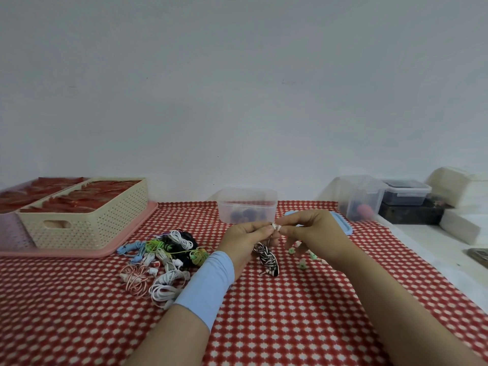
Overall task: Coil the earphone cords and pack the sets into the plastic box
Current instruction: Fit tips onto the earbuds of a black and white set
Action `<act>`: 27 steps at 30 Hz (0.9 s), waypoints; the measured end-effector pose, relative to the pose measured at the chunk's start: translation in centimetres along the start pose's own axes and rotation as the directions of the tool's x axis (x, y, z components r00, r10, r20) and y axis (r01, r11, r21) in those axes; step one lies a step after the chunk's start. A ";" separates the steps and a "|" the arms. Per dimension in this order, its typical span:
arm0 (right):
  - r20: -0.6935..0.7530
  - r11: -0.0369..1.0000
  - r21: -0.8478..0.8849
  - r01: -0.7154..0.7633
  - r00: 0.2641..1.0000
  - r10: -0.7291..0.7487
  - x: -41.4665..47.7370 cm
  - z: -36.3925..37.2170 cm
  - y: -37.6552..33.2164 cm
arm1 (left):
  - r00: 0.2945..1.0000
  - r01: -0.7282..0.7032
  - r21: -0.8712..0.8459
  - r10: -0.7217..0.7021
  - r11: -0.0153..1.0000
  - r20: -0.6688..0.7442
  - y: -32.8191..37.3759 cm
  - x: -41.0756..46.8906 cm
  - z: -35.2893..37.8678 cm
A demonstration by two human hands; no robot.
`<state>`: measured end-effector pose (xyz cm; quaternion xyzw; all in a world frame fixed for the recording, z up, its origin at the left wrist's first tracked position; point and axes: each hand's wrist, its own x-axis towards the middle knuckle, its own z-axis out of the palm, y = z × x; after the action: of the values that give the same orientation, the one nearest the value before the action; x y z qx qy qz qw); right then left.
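My left hand (247, 240) and my right hand (313, 232) meet above the red patterned cloth, both pinching the white earbud ends of a black-and-white striped earphone set (268, 258). Its bundled cord hangs below my left hand and touches the cloth. Behind the hands stands a clear plastic box (247, 206), open, with dark items inside. Its blue lid (343, 224) lies flat to the right, partly hidden by my right hand. A heap of tangled earphones (163, 256) in white, black, green, blue and pink lies to the left. A pale green and pink set (303, 256) lies under my right hand.
A cream perforated basket (87, 223) with red contents sits on a pink tray (79, 250) at the back left. At the back right stand a clear container (360, 198), a lidded dark-filled box (406, 192), a black tray and white blocks (460, 224). The table edge runs along the right.
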<state>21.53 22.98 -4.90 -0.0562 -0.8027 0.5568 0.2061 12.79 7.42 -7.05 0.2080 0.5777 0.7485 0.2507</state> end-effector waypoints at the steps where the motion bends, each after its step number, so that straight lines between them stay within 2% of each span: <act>1: 0.001 1.000 -0.005 0.000 1.000 0.000 0.0 0.0 -0.1 | 1.000 -0.005 0.016 0.005 1.000 0.003 0.0 -0.1 0.0; 7: 0.010 0.997 0.068 -0.032 0.999 0.032 -0.2 0.0 -0.3 | 0.999 -0.032 0.066 0.030 0.997 0.028 0.0 -0.2 -0.1; 13: 0.153 0.979 0.154 -0.133 0.982 0.109 -0.4 -0.5 -0.4 | 0.994 -0.077 0.171 0.061 0.982 0.093 0.0 -0.2 -0.5; 21: 0.266 0.959 0.112 -0.261 0.937 0.225 -0.5 -1.0 -0.5 | 0.986 -0.109 0.266 0.070 0.958 0.150 0.1 -0.1 -0.9; 27: 0.260 0.938 0.084 -0.335 0.916 0.304 -0.2 -1.0 -0.5 | 0.987 -0.146 0.384 0.110 0.912 0.115 -0.1 0.0 -0.8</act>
<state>22.15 23.63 -4.19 -0.1051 -0.7648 0.6354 0.0154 12.34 6.88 -7.33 0.3249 0.6885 0.6228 0.1806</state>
